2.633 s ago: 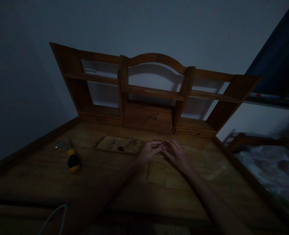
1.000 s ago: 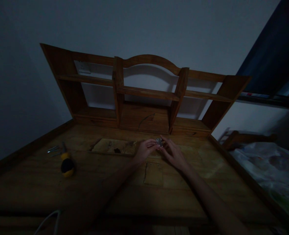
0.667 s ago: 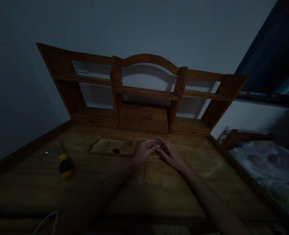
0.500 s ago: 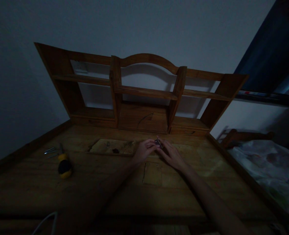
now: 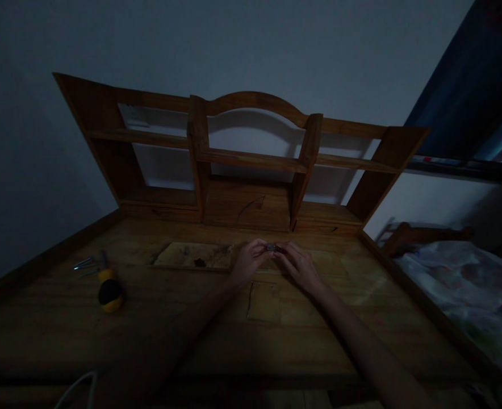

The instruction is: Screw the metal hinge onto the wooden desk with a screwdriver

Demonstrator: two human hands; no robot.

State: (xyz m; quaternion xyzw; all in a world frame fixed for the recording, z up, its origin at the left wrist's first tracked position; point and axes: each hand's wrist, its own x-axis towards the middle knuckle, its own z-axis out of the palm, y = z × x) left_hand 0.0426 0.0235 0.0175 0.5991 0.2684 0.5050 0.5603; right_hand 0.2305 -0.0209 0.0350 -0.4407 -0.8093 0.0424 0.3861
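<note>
Watching remotely, I am pinching a small metal piece (image 5: pixel 271 247) between my left hand (image 5: pixel 247 261) and right hand (image 5: pixel 298 267) over the desk (image 5: pixel 276 352), gripping opposite sides, probably for steadiness.

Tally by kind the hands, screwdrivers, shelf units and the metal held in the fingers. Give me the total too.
Hands: 2, the left hand and the right hand
Screwdriver, yellow and black: 1
Wooden shelf unit: 1
Small metal piece, held at the fingertips: 1
Total: 5
</note>
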